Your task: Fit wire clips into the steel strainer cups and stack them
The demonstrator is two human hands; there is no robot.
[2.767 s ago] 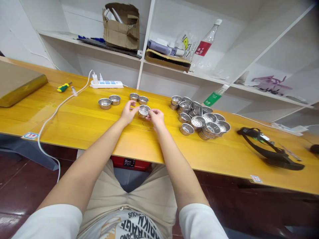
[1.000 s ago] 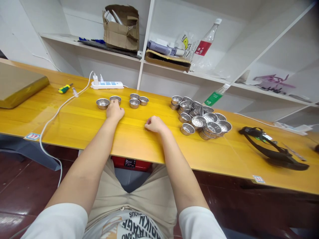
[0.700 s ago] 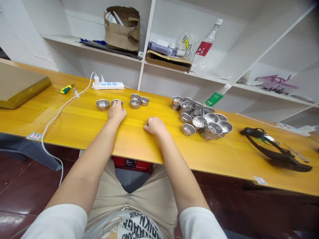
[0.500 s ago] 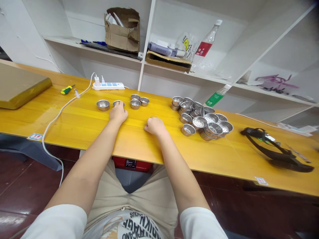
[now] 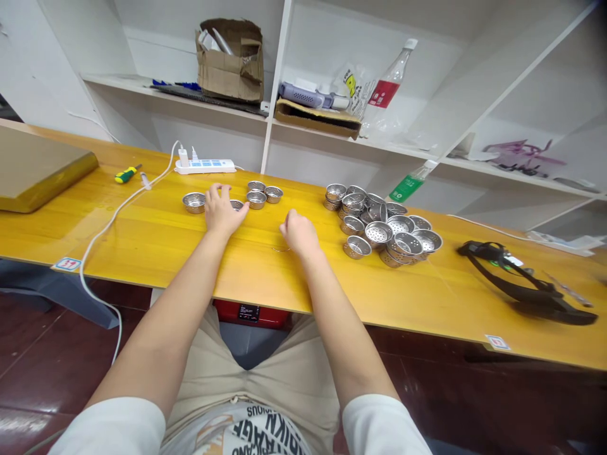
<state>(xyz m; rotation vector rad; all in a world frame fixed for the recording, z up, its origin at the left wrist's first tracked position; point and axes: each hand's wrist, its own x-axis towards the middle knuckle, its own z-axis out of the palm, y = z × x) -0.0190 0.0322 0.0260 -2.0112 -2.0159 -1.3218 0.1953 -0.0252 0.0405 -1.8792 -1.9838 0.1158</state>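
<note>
My left hand point(image 5: 222, 212) reaches over the table with fingers and thumb apart. Just at its thumb sits a small perforated metal cup point(image 5: 236, 205), partly hidden by the hand. Left of the hand stands another such cup point(image 5: 194, 202). Beyond it on the right is a cluster of three cups point(image 5: 257, 200). My right hand point(image 5: 300, 234) is closed into a fist above the table; its fingertips face away, so what it holds, if anything, is hidden. A thin curved line point(image 5: 281, 249) shows beside it, too faint to identify.
Many stacked metal cups point(image 5: 378, 232) stand to the right. A green-labelled bottle point(image 5: 408, 188) and a black head strap point(image 5: 521, 278) lie farther right. At the back left are a white power strip point(image 5: 206, 166), its cable and a screwdriver point(image 5: 127, 174). A large flat box point(image 5: 42, 167) lies far left.
My left hand has opened its fingers, and the cup by it now shows slightly farther right. My right hand has shifted slightly and stays closed.
</note>
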